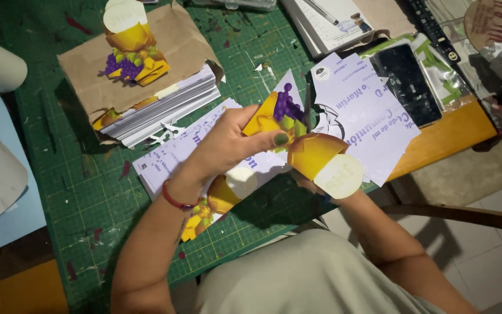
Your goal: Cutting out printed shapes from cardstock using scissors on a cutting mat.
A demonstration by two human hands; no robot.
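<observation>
L hand (pixel 233 139) pinching printed cutout (pixel 297 139), R hand (pixel 315 187) mostly hidden beneath it, grip indeterminate; over green cutting mat (pixel 76 174), beside paper stack (pixel 164 107)

Left hand (pixel 233 139): forearm comes up from lower left, wrist bent slightly, red band around the wrist. Fingers curled in a pinch, thumb on top with green-painted nail pointing right toward the other hand. Right hand (pixel 315 187): mostly hidden, only a bit of fingers visible just below and right of the left thumb; grip state can't be read. Right forearm runs down to lower right, bare, elbow out of frame. Hands close together, nearly touching.
</observation>
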